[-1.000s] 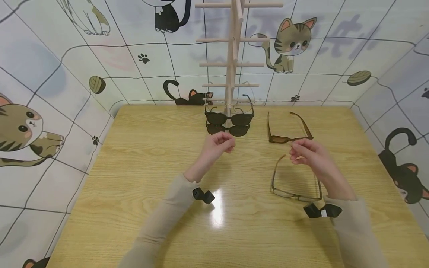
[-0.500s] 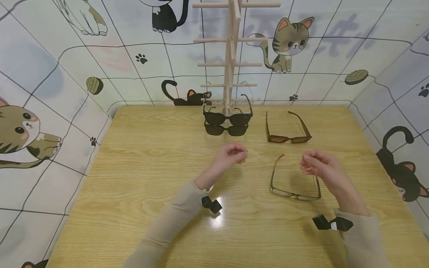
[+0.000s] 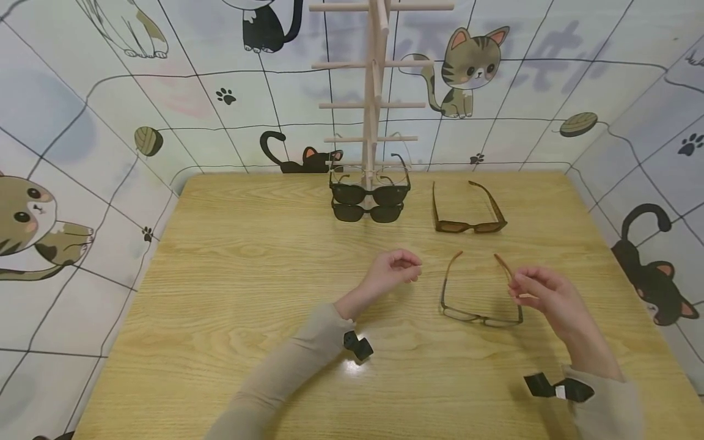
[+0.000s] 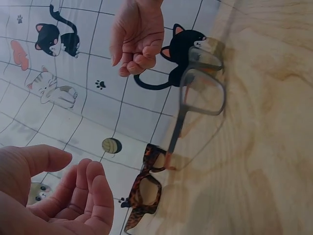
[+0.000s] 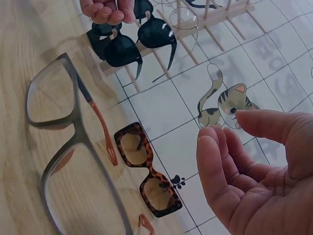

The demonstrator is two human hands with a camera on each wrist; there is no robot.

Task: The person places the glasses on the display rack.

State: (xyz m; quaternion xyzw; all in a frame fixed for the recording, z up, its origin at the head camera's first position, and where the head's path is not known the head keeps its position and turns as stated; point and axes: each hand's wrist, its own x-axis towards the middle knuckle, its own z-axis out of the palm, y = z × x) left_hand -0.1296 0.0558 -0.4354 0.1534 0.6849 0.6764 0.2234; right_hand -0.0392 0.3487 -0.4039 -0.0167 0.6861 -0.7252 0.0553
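My left hand [image 3: 392, 272] hovers over the middle of the table, left of the grey-framed eyeglasses [image 3: 483, 319], its fingers loosely curled around nothing. Above the right temple of those glasses is my right hand [image 3: 550, 296], also holding nothing; in the right wrist view a gap shows between its thumb and fingers [image 5: 210, 161]. The glasses lie with temples unfolded and pointing to the back. Behind them sit tortoiseshell sunglasses [image 3: 452, 227] with brown lenses, also unfolded. Two pairs of black sunglasses [image 3: 389, 195] hang one above the other on the wooden rack [image 3: 371, 85].
The rack stands at the back of the wooden table [image 3: 231, 293], its upper pegs sticking out to both sides. Thin wire-rimmed round glasses [image 5: 196, 29] hang above the black sunglasses. A cloth with cat drawings [image 3: 220, 49] encloses the back and sides.
My left hand has drawn back from the black sunglasses, toward me and to the right. My right hand has moved away from the tortoiseshell sunglasses, toward me and rightward.
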